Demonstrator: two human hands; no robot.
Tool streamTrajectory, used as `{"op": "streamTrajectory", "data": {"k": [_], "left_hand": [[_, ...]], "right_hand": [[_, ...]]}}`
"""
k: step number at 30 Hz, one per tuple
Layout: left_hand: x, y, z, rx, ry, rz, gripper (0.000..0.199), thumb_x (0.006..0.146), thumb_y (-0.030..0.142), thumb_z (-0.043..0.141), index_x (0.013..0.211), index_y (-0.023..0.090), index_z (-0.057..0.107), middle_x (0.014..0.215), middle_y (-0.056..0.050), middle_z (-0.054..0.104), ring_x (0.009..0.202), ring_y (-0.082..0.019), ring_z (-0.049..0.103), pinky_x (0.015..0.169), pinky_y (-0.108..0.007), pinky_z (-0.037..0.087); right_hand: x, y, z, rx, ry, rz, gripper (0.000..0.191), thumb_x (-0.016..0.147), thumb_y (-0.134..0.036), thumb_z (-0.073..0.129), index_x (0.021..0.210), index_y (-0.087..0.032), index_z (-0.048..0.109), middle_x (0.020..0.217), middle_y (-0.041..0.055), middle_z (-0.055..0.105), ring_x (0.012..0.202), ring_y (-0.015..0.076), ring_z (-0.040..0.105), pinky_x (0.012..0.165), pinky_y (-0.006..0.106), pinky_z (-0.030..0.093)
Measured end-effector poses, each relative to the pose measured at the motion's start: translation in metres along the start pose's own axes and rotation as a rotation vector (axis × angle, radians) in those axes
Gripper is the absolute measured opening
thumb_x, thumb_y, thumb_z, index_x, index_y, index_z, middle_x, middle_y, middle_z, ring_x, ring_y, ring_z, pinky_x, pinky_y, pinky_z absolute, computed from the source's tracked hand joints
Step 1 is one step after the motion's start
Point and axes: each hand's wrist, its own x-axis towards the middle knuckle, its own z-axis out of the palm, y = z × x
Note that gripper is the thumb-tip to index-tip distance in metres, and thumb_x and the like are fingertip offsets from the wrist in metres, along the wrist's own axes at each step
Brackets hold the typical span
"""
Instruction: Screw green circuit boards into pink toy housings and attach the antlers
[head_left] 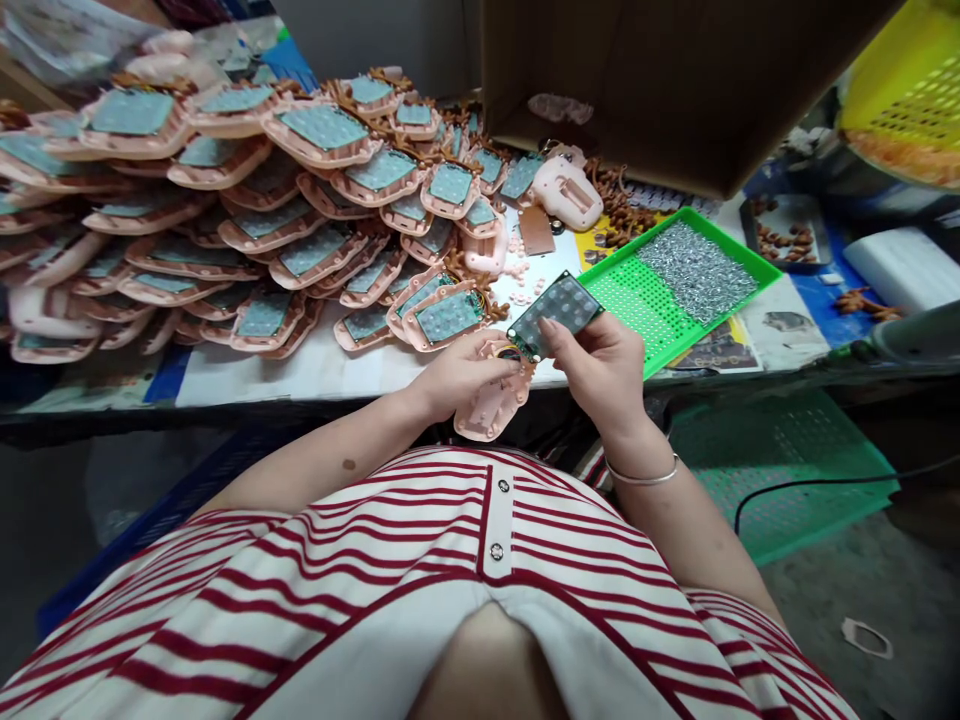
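My left hand (469, 372) is closed around a pink plastic shell half (491, 405), held above my lap at the table's front edge. Between the thumb and fingers of my right hand (604, 370) is a circuit board (566, 305) with a grey keypad sheet, tilted just above the shell. The board's lower left corner comes close to my left fingertips; dark wires show there. Whether the board touches the shell is hard to see. Beyond my hands lie pink shells fitted with keypad boards (450, 318).
Piled shells with boards (326, 128) cover the left of the table. A green perforated tray (637, 300) of small metal screws (697, 270) stands at right. Behind are a cardboard box (615, 90) and brown plastic parts (630, 215). A green basket (795, 470) sits below the edge.
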Motion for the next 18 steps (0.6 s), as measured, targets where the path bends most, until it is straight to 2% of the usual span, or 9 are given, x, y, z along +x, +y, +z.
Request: {"op": "streamTrajectory", "data": {"k": [2,4,6,8,11,14,16,18], "left_hand": [[-0.001,0.001,-0.001,-0.06,-0.043,-0.037,0.02,0.071,0.026,0.073,0.085,0.015,0.064,0.075,0.001,0.067,0.067,-0.014,0.062,0.066,-0.025,0.049],[-0.001,0.001,-0.002,-0.119,-0.094,-0.046,0.021,0.073,0.026,0.074,0.089,0.014,0.066,0.079,-0.001,0.07,0.07,-0.015,0.066,0.069,-0.027,0.052],[-0.002,0.0,-0.003,-0.156,-0.159,-0.062,0.021,0.076,0.028,0.075,0.09,0.014,0.068,0.081,-0.003,0.072,0.071,-0.016,0.068,0.07,-0.027,0.053],[-0.002,0.0,-0.005,-0.156,-0.221,-0.084,0.022,0.078,0.029,0.075,0.091,0.013,0.069,0.082,-0.005,0.073,0.072,-0.017,0.069,0.07,-0.027,0.053],[-0.002,-0.003,-0.007,-0.111,-0.264,-0.089,0.022,0.079,0.031,0.076,0.089,0.012,0.07,0.08,-0.006,0.074,0.069,-0.015,0.068,0.069,-0.025,0.052],[-0.001,-0.005,-0.008,-0.095,-0.233,-0.083,0.024,0.078,0.033,0.076,0.086,0.012,0.07,0.078,-0.006,0.074,0.067,-0.015,0.068,0.067,-0.025,0.051],[-0.001,-0.006,-0.006,-0.114,-0.181,-0.099,0.026,0.075,0.035,0.078,0.084,0.012,0.069,0.076,-0.005,0.073,0.066,-0.016,0.068,0.067,-0.026,0.052],[0.0,-0.007,-0.004,-0.131,-0.114,-0.119,0.027,0.071,0.034,0.08,0.082,0.013,0.068,0.075,-0.004,0.072,0.066,-0.017,0.067,0.067,-0.028,0.053]], "right_hand": [[-0.001,0.011,-0.002,0.114,-0.008,0.072,0.041,0.074,-0.057,0.078,0.082,-0.021,0.06,0.063,-0.0046,0.058,0.049,0.0085,0.049,0.041,0.022,0.038],[-0.002,0.022,-0.004,0.193,0.007,0.095,0.049,0.072,-0.055,0.081,0.102,-0.024,0.058,0.069,-0.0055,0.06,0.046,0.0082,0.049,0.039,0.022,0.041],[-0.003,0.031,-0.006,0.186,0.026,0.049,0.062,0.074,-0.052,0.08,0.123,-0.027,0.051,0.073,-0.0056,0.059,0.044,0.0073,0.048,0.037,0.022,0.042],[-0.004,0.035,-0.008,0.13,0.019,-0.031,0.068,0.079,-0.049,0.077,0.136,-0.03,0.044,0.081,-0.0036,0.061,0.046,0.007,0.049,0.038,0.022,0.043],[-0.004,0.031,-0.011,0.044,-0.026,-0.126,0.059,0.084,-0.045,0.073,0.135,-0.03,0.049,0.097,0.0016,0.064,0.06,0.0106,0.058,0.047,0.025,0.052],[-0.003,0.023,-0.012,-0.024,-0.032,-0.207,0.051,0.084,-0.044,0.073,0.128,-0.026,0.057,0.113,0.0063,0.065,0.089,0.0195,0.067,0.07,0.035,0.062],[-0.001,0.02,-0.012,-0.059,-0.019,-0.253,0.051,0.084,-0.045,0.073,0.128,-0.025,0.057,0.121,0.0079,0.064,0.105,0.0242,0.066,0.086,0.042,0.061],[0.0,0.018,-0.011,-0.086,-0.024,-0.284,0.052,0.084,-0.047,0.071,0.129,-0.025,0.057,0.125,0.008,0.063,0.111,0.0257,0.064,0.094,0.045,0.059]]}}
